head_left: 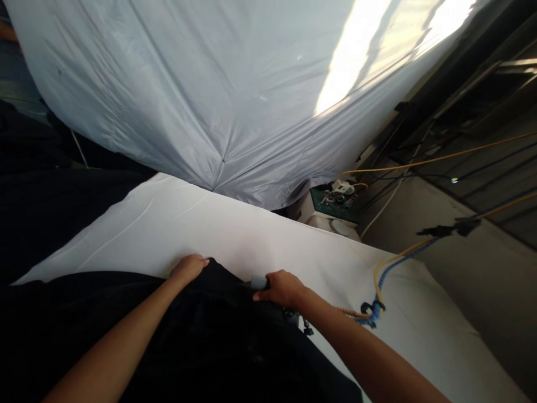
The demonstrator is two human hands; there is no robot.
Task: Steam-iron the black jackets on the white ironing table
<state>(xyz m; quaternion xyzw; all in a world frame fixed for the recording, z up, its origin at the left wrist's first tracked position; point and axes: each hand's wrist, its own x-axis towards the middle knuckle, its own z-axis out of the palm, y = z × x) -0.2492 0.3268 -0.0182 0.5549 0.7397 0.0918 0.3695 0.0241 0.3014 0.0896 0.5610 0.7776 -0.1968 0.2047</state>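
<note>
Black cloth covers the near part of the white tabletop. At its peaked upper edge, my left hand pinches the cloth between thumb and fingers. A short way to the right, my right hand is closed around a small tool with a grey end. That end points left, right at the cloth's edge; the tool's exact kind cannot be made out. Small dark fittings show beneath my right wrist, partly hidden by it.
Silvery-grey sheeting hangs beyond the table. Blue and yellow hoses come down at the right to a coil near my right forearm. A green-topped machine stands behind the table. More dark cloth lies at the left.
</note>
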